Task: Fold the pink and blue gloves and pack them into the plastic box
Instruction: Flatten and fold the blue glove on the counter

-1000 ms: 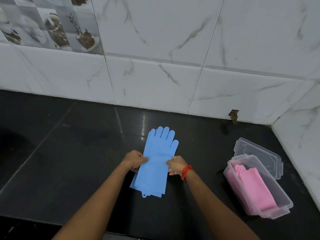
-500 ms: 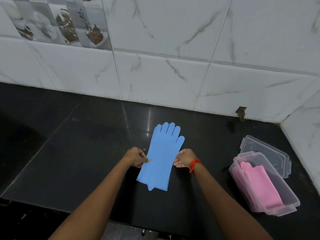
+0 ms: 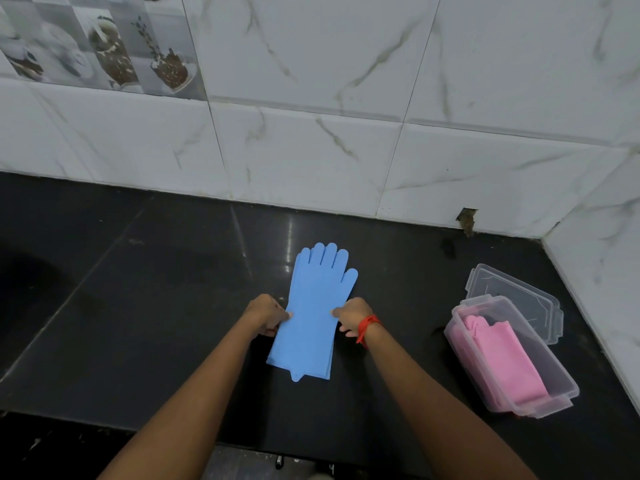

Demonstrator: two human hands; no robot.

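Blue gloves (image 3: 313,313) lie flat, pinched between left hand (image 3: 265,315) and right hand (image 3: 353,315).

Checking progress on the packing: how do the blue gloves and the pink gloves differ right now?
The blue gloves lie on the black countertop; the pink gloves sit inside the plastic box. The blue ones are stretched out full length, fingers showing; the pink ones are folded into a compact bundle. The left hand and right hand grip the blue gloves' edges; nothing touches the pink ones. Both look like rubbery household gloves.
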